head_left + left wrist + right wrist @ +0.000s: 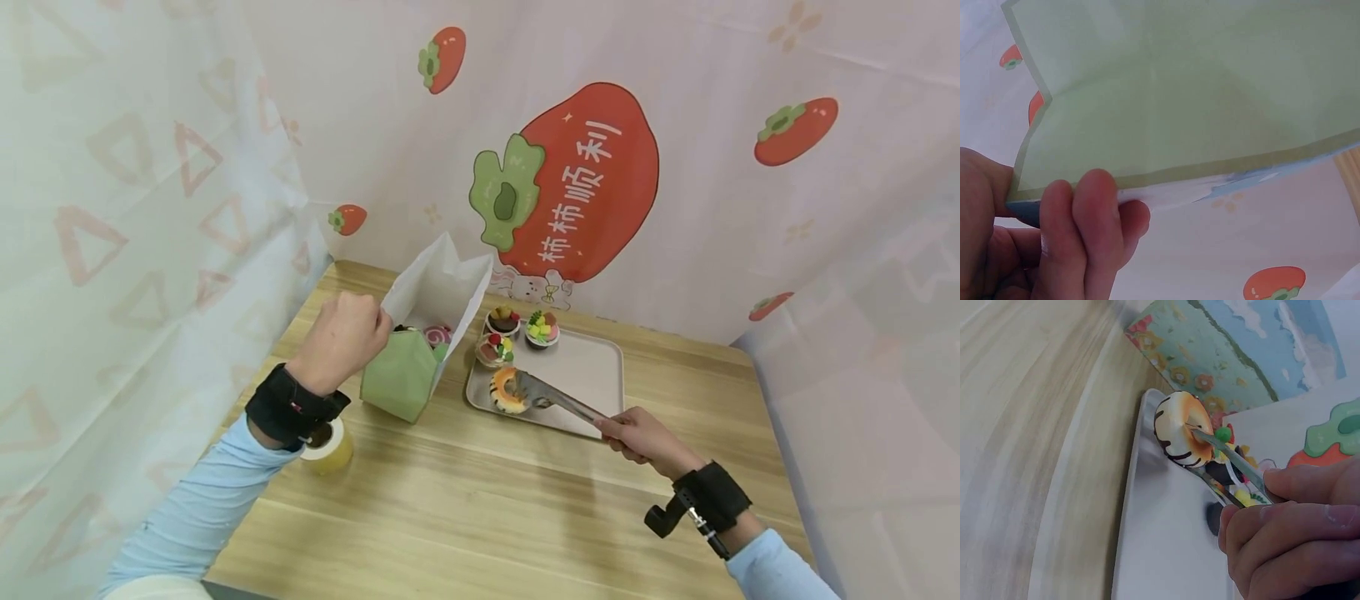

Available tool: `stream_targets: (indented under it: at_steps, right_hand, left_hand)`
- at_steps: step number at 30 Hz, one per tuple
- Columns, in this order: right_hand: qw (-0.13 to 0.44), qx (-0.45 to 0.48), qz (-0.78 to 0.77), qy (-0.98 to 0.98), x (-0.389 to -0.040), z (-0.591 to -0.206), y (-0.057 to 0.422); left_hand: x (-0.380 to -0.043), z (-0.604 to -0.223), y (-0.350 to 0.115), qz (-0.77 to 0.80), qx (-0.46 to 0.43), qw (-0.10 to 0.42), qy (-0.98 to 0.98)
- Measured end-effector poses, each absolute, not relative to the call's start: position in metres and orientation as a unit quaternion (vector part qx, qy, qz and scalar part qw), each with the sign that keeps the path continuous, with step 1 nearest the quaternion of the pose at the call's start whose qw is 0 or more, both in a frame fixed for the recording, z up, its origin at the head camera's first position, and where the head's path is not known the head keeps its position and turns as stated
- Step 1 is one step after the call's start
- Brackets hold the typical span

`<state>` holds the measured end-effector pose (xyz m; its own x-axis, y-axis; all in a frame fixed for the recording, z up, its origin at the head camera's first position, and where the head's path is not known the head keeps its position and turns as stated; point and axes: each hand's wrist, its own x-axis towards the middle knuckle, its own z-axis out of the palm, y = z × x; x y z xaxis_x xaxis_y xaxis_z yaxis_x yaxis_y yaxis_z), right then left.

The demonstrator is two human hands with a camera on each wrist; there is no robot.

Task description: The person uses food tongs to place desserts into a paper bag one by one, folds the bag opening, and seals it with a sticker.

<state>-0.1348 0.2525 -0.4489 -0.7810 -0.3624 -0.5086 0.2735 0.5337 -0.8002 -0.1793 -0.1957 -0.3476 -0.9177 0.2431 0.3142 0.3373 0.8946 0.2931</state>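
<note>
A cream-and-orange ring doughnut with dark stripes [1172,429] sits between the ends of the silver metal tongs [566,402], over the near left corner of the pale rectangular tray [596,371]; I cannot tell whether it touches the tray. My right hand [648,439] grips the tongs, one tip reaching into the doughnut's hole.

Just beyond the doughnut, a small cup cake with red and green topping [492,351] crowds it; behind that stand a dark-topped cup cake [503,323] and one with yellow, green and pink topping [542,331].

Left of the tray stands an open green paper bag with a white inside [400,379], its right wall rising between its mouth and the tray. My left hand [341,342] pinches its rim. A pink-and-white swirled piece [437,335] shows inside.

Near my left wrist, a yellow tape roll [337,456] rests on the wooden worktop [450,517]. A white cloth printed with red persimmons [697,242] hangs behind.
</note>
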Motion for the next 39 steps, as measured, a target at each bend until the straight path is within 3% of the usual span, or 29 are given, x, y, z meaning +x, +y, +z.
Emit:
stream_targets:
  at_steps: [21,30,39]
  right_hand:
    - [0.305,-0.041,-0.532,0.789,-0.125,-0.398,0.282]
    - [0.248,-0.045,-0.519,0.817,-0.129,-0.357,0.281]
    - [0.209,-0.108,-0.503,0.831,-0.142,-0.315,0.277]
  left_hand:
    - [-0.178,-0.347,-0.194,-0.166,-0.151,0.137,-0.965]
    - [-0.179,-0.344,-0.193,-0.154,-0.159,0.138,-0.966]
    - [-0.181,-0.346,-0.191,-0.155,-0.159,0.131,-0.966]
